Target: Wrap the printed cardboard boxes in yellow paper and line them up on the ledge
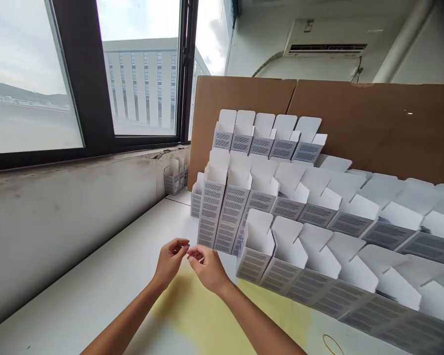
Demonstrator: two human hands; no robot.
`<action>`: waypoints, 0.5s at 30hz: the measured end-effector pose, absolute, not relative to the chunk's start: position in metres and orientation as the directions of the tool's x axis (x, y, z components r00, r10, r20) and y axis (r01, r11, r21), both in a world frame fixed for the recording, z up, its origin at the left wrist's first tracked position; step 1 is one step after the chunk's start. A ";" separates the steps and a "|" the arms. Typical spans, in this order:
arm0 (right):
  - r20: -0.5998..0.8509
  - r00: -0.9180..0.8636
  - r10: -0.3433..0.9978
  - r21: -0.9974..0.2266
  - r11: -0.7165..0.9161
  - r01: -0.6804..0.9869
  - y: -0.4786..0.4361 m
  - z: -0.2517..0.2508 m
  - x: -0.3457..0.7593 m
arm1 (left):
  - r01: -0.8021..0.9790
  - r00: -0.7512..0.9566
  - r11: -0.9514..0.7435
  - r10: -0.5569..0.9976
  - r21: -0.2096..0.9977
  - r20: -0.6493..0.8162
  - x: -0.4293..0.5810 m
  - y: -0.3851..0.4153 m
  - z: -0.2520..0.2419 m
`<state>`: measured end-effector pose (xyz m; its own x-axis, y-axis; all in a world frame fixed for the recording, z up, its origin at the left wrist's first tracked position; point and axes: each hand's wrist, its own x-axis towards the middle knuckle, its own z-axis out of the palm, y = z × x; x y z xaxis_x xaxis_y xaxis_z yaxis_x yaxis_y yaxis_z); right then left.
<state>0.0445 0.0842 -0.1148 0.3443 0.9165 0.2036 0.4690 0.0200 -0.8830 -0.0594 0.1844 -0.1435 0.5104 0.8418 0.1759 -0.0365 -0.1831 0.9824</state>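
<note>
Close together over the table, my left hand [169, 262] and my right hand [208, 266] almost meet at the fingertips. Both are closed with bent fingers and thumbs drawn in. Whatever may be pinched between them is too small or hidden to make out. Just beyond my right hand stands a tall white carton [210, 212] with printed text and its top flaps up. To its right, a front row starts with an open-topped carton [257, 251]. Beneath my hands lies a yellow sheet or patch [203, 305] on the white table [107, 276].
Several rows of open cartons [358, 212] fill the right side, backed by a brown cardboard panel [373, 123]. A few small cartons [174, 176] stand by the wall under the window [140, 88]. A rubber band [333, 345] lies near the front edge.
</note>
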 end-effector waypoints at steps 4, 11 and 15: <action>0.221 0.413 0.884 -0.905 0.027 0.426 0.156 -0.128 0.031 | -0.060 0.394 -0.101 0.912 0.993 0.116 -0.077 0.230 -0.152; 0.246 0.451 0.858 -0.882 0.005 0.472 0.260 -0.137 0.021 | -0.161 0.220 -0.054 0.971 0.985 0.089 -0.075 0.300 -0.176; 0.230 0.462 0.857 -0.844 -0.061 0.533 0.311 -0.141 0.025 | -0.223 0.177 -0.051 0.980 0.973 0.092 -0.061 0.330 -0.180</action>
